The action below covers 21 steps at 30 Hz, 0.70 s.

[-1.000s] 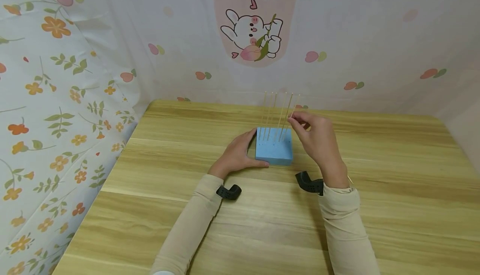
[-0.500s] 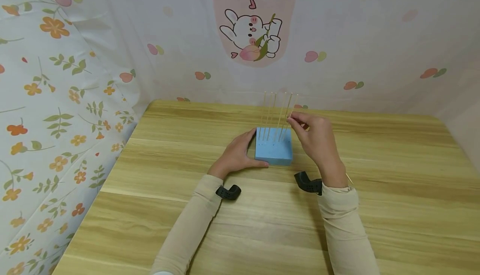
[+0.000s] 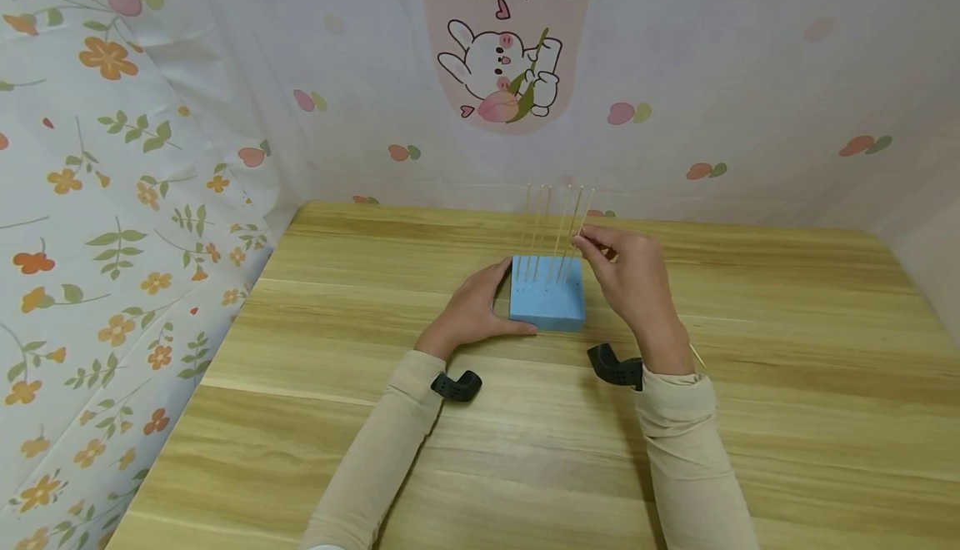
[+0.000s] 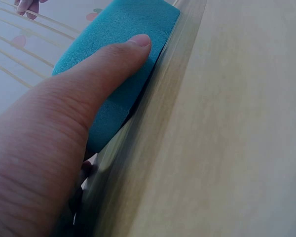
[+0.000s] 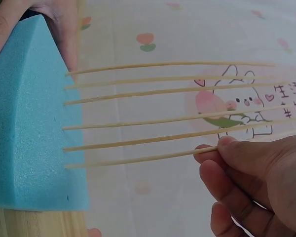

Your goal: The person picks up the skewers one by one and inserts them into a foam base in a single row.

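A light blue foam block (image 3: 547, 304) lies on the wooden table, with several thin bamboo skewers standing in a row toward its far side. My left hand (image 3: 471, 308) grips the block from the left, its thumb (image 4: 116, 61) along the near side face and its fingers behind. My right hand (image 3: 636, 275) pinches the rightmost skewer (image 5: 143, 159) between thumb and forefinger, partway up its length. In the right wrist view that skewer's lower end meets the top of the foam, and the other skewers (image 5: 138, 143) run beside it. Small holes dot the foam's top in front of the row.
Another thin stick (image 3: 697, 356) shows on the table just beyond my right wrist. A white patterned cloth (image 3: 360, 75) hangs behind the table (image 3: 810, 367), and a floral one (image 3: 150, 200) hangs at the left. Black curved camera mounts (image 3: 615, 365) sit at both wrists.
The pinched skewer's top has shifted slightly left, while my right hand stays almost in place. My left hand and the foam block hold still; the head view drifts a little.
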{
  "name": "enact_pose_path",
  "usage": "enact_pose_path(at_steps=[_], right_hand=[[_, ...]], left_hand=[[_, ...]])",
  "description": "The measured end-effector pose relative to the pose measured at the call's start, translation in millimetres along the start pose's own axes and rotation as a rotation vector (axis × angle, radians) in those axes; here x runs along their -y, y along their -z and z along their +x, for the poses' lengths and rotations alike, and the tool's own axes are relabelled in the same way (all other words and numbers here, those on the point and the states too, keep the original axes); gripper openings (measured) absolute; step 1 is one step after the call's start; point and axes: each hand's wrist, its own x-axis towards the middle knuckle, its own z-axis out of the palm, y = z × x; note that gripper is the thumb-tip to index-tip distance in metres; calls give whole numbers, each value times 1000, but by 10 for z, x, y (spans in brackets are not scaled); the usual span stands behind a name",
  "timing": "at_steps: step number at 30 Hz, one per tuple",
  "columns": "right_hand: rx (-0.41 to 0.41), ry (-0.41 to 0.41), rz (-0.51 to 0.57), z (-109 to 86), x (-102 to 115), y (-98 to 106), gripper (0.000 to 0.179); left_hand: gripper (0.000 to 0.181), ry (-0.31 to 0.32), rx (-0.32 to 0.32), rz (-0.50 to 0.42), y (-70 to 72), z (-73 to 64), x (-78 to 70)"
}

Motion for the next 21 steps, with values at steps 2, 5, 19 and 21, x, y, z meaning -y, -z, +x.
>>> enact_pose_path(at_steps=[2, 5, 19, 21], right_hand=[[-1, -2, 0, 0, -3, 2, 21], [7, -10, 11, -2, -9, 6, 21], [103, -91, 44, -18, -34, 89, 27], [124, -102, 41, -27, -52, 130, 27]], left_hand=[[127, -2, -2, -2, 3, 1, -6], [126, -11, -5, -1, -4, 3, -4], [125, -28, -11, -2, -16, -8, 2], [125, -25, -10, -2, -8, -8, -1]])
